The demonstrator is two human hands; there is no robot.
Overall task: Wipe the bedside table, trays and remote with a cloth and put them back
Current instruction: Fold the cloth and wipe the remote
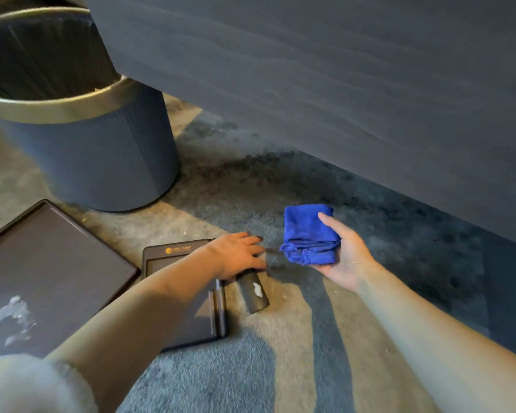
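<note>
On the grey carpet lie a large dark tray at the left and a smaller dark tray with a gold logo beside it. A dark remote lies on the carpet just right of the small tray. My left hand rests palm down over the remote's far end, fingers spread; whether it grips the remote is unclear. Held above the carpet to the right, my right hand has a folded blue cloth in its palm.
A round dark waste bin with a metal rim stands at the back left. A large grey upholstered bed side fills the back and right. The big tray shows a pale glare patch near its front corner.
</note>
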